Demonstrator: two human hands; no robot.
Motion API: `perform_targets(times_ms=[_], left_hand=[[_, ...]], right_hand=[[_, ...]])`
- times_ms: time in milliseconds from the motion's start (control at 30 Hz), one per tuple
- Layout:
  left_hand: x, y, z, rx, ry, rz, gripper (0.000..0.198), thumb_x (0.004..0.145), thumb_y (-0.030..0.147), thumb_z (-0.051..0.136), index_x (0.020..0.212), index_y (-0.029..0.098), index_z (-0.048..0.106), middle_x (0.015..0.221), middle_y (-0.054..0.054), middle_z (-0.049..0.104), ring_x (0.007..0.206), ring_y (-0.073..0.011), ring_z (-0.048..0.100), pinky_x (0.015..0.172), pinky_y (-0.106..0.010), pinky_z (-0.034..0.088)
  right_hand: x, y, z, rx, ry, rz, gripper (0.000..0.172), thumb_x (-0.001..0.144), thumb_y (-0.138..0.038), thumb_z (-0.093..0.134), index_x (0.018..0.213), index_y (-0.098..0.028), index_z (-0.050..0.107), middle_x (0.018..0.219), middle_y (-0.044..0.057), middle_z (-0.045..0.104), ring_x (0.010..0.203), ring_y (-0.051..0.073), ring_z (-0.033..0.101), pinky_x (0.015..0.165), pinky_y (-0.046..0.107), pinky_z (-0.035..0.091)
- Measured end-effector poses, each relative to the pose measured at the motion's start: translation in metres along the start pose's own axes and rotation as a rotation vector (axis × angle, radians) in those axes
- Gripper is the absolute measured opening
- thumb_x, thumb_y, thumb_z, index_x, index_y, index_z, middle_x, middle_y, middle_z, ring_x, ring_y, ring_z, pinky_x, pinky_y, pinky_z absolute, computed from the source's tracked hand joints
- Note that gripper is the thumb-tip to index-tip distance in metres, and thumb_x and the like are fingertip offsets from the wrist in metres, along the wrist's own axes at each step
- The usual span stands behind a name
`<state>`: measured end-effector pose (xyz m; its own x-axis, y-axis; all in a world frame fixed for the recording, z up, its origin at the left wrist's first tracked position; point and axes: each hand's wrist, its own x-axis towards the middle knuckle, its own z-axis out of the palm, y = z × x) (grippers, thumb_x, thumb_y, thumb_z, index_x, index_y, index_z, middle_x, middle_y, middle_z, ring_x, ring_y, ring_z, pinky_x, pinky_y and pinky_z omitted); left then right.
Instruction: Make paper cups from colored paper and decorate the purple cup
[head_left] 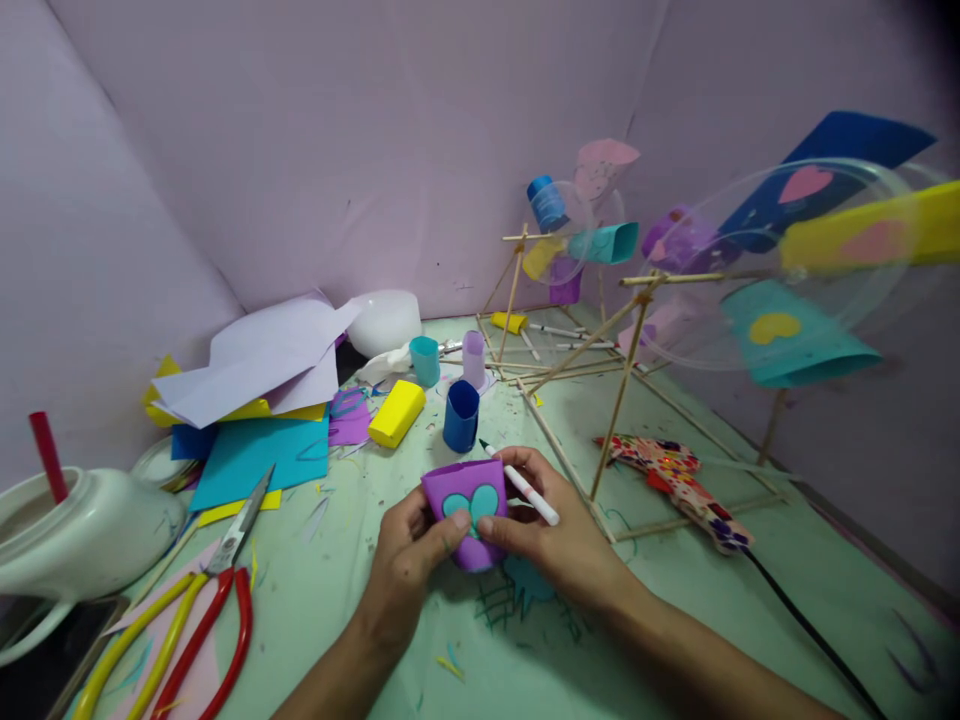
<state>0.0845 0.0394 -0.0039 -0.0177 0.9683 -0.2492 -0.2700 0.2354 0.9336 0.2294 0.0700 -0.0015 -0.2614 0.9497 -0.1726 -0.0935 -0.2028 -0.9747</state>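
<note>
Both my hands grip a purple paper cup point(442, 483) low over the table. A teal heart point(486, 499) with a dark outline is on its front. My left hand point(405, 545) is closed around the cup's left side, its thumb on the heart. My right hand point(559, 525) pinches the right side, its thumb pressed on the heart too. A white marker point(531, 492) rests between my right fingers, its dark tip uncovered and pointing up-left. Just beyond stand a dark blue paper cup point(460, 425), a yellow one point(397, 413) on its side, a teal one point(424, 362) and a lilac one point(473, 358).
Stick frames point(622, 400) carrying wheels of paper cups stand on the right. A glue gun point(679, 480) with a black cord lies inside the nearer frame. On the left are scissors point(225, 560), coloured sheets point(262, 455), white paper point(262, 350) and a white pot point(112, 520).
</note>
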Motion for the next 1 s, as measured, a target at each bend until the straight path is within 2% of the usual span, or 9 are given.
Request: perform_targets(times_ms=[167,367,567,667,733,767,833,900,1000], left_hand=[[0.006,0.012,-0.009,0.127,-0.047,0.003,0.044,0.060,0.040,0.075,0.092,0.011,0.069,0.076,-0.007,0.070,0.070,-0.0210,0.061,0.063,-0.029,0.048],[0.013,0.024,-0.010,0.349,0.029,0.015,0.031,0.052,0.038,0.078,0.059,0.013,0.061,0.048,0.003,0.051,0.047,-0.0099,0.043,0.044,-0.022,0.033],[0.012,0.028,-0.008,0.449,0.070,-0.001,0.024,0.055,0.033,0.074,0.058,0.012,0.063,0.047,0.004,0.052,0.048,-0.0098,0.044,0.047,-0.022,0.034],[0.013,0.026,-0.010,0.429,0.095,-0.016,0.023,0.057,0.033,0.073,0.062,0.012,0.066,0.050,0.002,0.056,0.050,-0.0112,0.049,0.049,-0.023,0.038],[0.014,0.026,-0.012,0.414,0.118,-0.024,0.021,0.058,0.031,0.073,0.064,0.011,0.067,0.053,0.001,0.060,0.051,-0.0118,0.051,0.050,-0.024,0.040],[0.015,0.026,-0.013,0.406,0.129,-0.025,0.020,0.058,0.030,0.073,0.064,0.012,0.068,0.054,0.001,0.061,0.051,-0.0117,0.052,0.050,-0.023,0.040],[0.017,0.026,-0.014,0.389,0.143,-0.022,0.018,0.056,0.028,0.074,0.061,0.013,0.067,0.053,0.001,0.061,0.050,-0.0106,0.051,0.049,-0.022,0.038],[0.018,0.026,-0.014,0.372,0.149,-0.021,0.017,0.055,0.028,0.074,0.057,0.014,0.066,0.052,0.002,0.060,0.050,-0.0096,0.049,0.048,-0.021,0.037],[0.018,0.027,-0.013,0.380,0.147,-0.005,0.017,0.054,0.027,0.075,0.053,0.014,0.064,0.048,0.005,0.055,0.048,-0.0079,0.044,0.046,-0.021,0.034]], right_hand=[[-0.002,-0.003,0.003,0.018,-0.034,0.025,0.052,0.054,-0.020,0.071,0.098,-0.022,0.044,0.079,-0.004,0.058,0.062,0.013,0.055,0.056,0.026,0.049],[-0.003,0.003,0.004,0.013,-0.073,0.044,0.051,0.055,-0.021,0.072,0.097,-0.023,0.045,0.079,-0.004,0.058,0.065,0.014,0.057,0.060,0.029,0.050],[-0.001,0.001,0.002,-0.072,-0.054,0.046,0.051,0.055,-0.024,0.077,0.098,-0.022,0.048,0.079,-0.002,0.061,0.068,0.016,0.061,0.061,0.031,0.053],[-0.001,-0.004,-0.004,-0.167,0.115,-0.140,0.044,0.064,-0.033,0.076,0.098,-0.022,0.052,0.090,0.004,0.067,0.079,0.019,0.065,0.065,0.031,0.054],[-0.004,-0.008,-0.008,-0.173,0.270,-0.351,0.029,0.075,-0.035,0.070,0.097,-0.022,0.056,0.092,0.005,0.070,0.082,0.018,0.066,0.069,0.030,0.054],[-0.007,-0.009,-0.010,-0.145,0.306,-0.455,0.020,0.081,-0.035,0.065,0.096,-0.022,0.059,0.087,0.004,0.071,0.079,0.017,0.067,0.069,0.029,0.054],[-0.013,-0.010,-0.013,-0.087,0.270,-0.632,0.016,0.090,-0.034,0.056,0.091,-0.022,0.066,0.070,0.000,0.070,0.064,0.013,0.066,0.063,0.027,0.053],[-0.019,-0.008,-0.014,-0.122,0.134,-0.745,0.019,0.091,-0.033,0.055,0.088,-0.023,0.071,0.061,-0.001,0.066,0.053,0.011,0.062,0.053,0.024,0.050],[-0.024,-0.003,-0.011,-0.332,-0.028,-0.831,0.011,0.086,-0.022,0.062,0.090,-0.022,0.072,0.068,0.000,0.070,0.056,0.012,0.062,0.049,0.024,0.048]])
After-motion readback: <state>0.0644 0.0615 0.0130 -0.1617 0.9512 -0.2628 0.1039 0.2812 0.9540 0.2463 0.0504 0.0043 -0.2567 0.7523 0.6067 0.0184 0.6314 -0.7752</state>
